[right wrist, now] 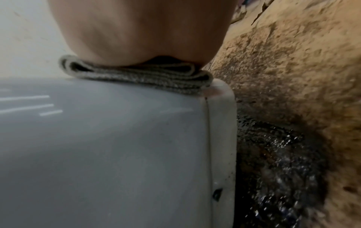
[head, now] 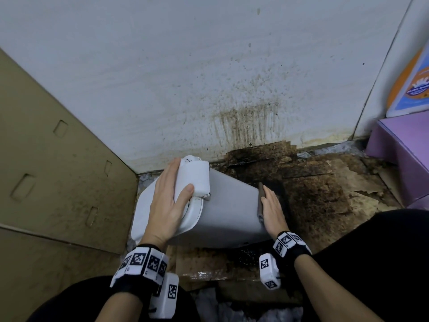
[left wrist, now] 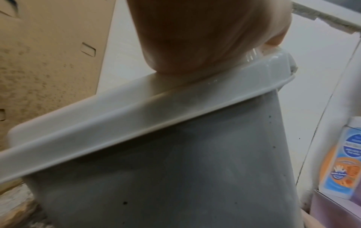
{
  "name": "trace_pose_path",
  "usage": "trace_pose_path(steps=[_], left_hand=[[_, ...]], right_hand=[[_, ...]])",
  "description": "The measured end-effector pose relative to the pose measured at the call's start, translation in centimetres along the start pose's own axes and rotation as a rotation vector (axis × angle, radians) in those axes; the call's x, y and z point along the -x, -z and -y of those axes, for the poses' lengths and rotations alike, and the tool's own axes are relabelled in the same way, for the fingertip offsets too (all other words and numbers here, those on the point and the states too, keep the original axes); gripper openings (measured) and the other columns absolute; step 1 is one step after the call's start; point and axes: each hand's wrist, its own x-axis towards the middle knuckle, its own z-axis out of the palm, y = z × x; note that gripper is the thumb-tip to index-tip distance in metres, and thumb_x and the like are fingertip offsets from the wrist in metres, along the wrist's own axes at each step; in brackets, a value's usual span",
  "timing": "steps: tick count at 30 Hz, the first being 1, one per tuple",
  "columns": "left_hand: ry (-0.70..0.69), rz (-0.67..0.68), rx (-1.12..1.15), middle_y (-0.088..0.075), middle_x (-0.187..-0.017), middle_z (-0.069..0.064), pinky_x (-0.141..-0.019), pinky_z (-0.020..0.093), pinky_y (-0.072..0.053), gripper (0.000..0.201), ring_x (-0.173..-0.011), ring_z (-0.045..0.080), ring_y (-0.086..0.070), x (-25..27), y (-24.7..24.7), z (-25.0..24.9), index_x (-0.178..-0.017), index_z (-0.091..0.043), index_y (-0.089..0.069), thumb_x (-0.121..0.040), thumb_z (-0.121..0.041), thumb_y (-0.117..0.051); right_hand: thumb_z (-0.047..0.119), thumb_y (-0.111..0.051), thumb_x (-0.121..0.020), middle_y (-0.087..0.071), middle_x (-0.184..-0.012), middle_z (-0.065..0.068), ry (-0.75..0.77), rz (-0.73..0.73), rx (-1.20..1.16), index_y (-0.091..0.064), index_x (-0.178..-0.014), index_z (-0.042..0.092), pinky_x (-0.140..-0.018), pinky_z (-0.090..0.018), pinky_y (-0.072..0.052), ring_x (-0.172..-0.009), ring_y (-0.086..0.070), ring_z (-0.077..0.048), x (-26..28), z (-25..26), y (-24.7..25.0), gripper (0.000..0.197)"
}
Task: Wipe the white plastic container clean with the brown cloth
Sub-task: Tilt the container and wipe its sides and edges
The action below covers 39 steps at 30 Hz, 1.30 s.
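The white plastic container [head: 232, 205] lies tilted on its side on the floor, lid end to the left. My left hand [head: 169, 201] lies over the lid, thumb on the raised white flap and fingers along the flap's far side, holding it. The lid rim and grey side wall of the container [left wrist: 175, 169] fill the left wrist view under my left hand [left wrist: 205, 38]. The brown cloth [head: 260, 198], folded and seen edge-on, sits against the container's base end. My right hand [head: 274, 208] presses it there with flat fingers. Close up, the folded cloth [right wrist: 146, 78] lies between my right hand [right wrist: 136, 30] and the container [right wrist: 97, 154].
A cardboard box [head: 58, 170] stands at the left and a stained white wall [head: 185, 77] behind. Dirty, wet, dark-stained cardboard [head: 325, 194] covers the floor to the right. A purple box [head: 406, 159] and an orange-blue package [head: 413, 84] sit at far right.
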Motion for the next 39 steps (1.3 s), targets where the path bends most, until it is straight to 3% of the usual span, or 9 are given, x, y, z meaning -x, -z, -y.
trace_pose_path(steps=[9,12,17,19,23,26,30,33,39], left_hand=[[-0.008,-0.006,-0.010,-0.028,-0.165,-0.011,-0.125,0.046,-0.021,0.075,-0.151,0.007,-0.022,-0.1,0.0,0.2,-0.160,-0.030,-0.024,-0.094,-0.065,-0.034],[-0.009,-0.011,-0.016,-0.028,-0.165,-0.010,-0.125,0.044,-0.021,0.076,-0.151,0.007,-0.022,-0.2,-0.2,0.0,-0.160,-0.028,-0.025,-0.093,-0.065,-0.034],[-0.012,-0.009,-0.037,-0.026,-0.167,-0.009,-0.126,0.039,-0.018,0.078,-0.152,0.006,-0.020,-0.1,-0.3,-0.2,-0.160,-0.027,-0.024,-0.093,-0.066,-0.033],[-0.005,-0.006,-0.037,-0.025,-0.167,-0.009,-0.126,0.037,-0.018,0.078,-0.152,0.006,-0.020,0.0,-0.2,-0.2,-0.160,-0.027,-0.023,-0.093,-0.067,-0.032],[-0.002,-0.005,-0.031,-0.025,-0.167,-0.011,-0.126,0.033,-0.017,0.075,-0.152,0.004,-0.018,0.1,-0.2,-0.4,-0.159,-0.033,-0.022,-0.093,-0.067,-0.033],[0.008,-0.008,-0.020,-0.025,-0.166,-0.012,-0.126,0.033,-0.017,0.076,-0.152,0.003,-0.019,0.0,-0.2,-0.3,-0.159,-0.033,-0.023,-0.093,-0.068,-0.033],[0.013,-0.017,-0.005,-0.027,-0.166,-0.013,-0.126,0.038,-0.019,0.077,-0.152,0.003,-0.020,-0.1,-0.2,-0.3,-0.160,-0.031,-0.025,-0.092,-0.067,-0.035],[0.013,-0.017,0.000,-0.027,-0.166,-0.014,-0.126,0.039,-0.019,0.078,-0.152,0.002,-0.020,-0.1,-0.4,-0.5,-0.160,-0.030,-0.026,-0.092,-0.068,-0.035],[0.008,-0.019,-0.006,-0.028,-0.165,-0.014,-0.125,0.043,-0.021,0.078,-0.152,0.005,-0.023,-0.2,-0.5,-0.3,-0.160,-0.029,-0.028,-0.093,-0.069,-0.035]], right_hand=[[0.022,-0.021,-0.110,-0.011,-0.170,0.008,0.037,-0.041,-0.036,-0.017,-0.161,0.022,-0.127,-0.031,-0.001,-0.156,-0.003,-0.006,2.3,4.9,-1.8,0.052],[0.034,-0.015,-0.105,-0.011,-0.168,0.015,0.157,-0.046,-0.094,-0.018,-0.161,0.027,-0.128,-0.031,-0.003,-0.153,-0.003,0.002,4.2,9.0,-3.1,0.057],[0.045,-0.007,-0.100,-0.009,-0.164,0.026,0.293,-0.013,-0.206,-0.018,-0.160,0.033,-0.123,-0.020,0.000,-0.143,0.004,0.022,6.7,13.7,-4.9,0.062],[0.044,-0.007,-0.102,-0.008,-0.166,0.022,0.371,-0.035,-0.132,-0.015,-0.161,0.030,-0.125,-0.021,0.000,-0.146,0.005,0.019,6.9,13.4,-5.2,0.061],[0.040,-0.013,-0.104,-0.016,-0.168,0.011,0.533,-0.113,0.009,-0.020,-0.161,0.020,-0.127,-0.030,-0.010,-0.155,-0.008,-0.001,6.1,11.1,-5.1,0.061],[0.037,-0.018,-0.105,-0.017,-0.168,0.011,0.557,-0.100,0.036,-0.021,-0.161,0.021,-0.127,-0.029,-0.012,-0.155,-0.011,-0.003,5.3,9.6,-4.4,0.059],[0.040,-0.015,-0.105,-0.017,-0.168,0.013,0.495,-0.097,0.048,-0.021,-0.161,0.023,-0.126,-0.028,-0.012,-0.155,-0.011,-0.002,3.7,5.6,-3.1,0.059],[0.040,-0.015,-0.103,-0.014,-0.166,0.015,0.319,-0.099,0.015,-0.020,-0.161,0.023,-0.126,-0.026,-0.007,-0.155,-0.008,-0.003,2.7,1.7,-2.1,0.060],[0.018,-0.025,-0.110,-0.012,-0.170,0.002,0.018,-0.102,-0.033,-0.019,-0.160,0.018,-0.126,-0.027,-0.004,-0.156,-0.008,-0.011,1.2,-2.1,-1.2,0.050]])
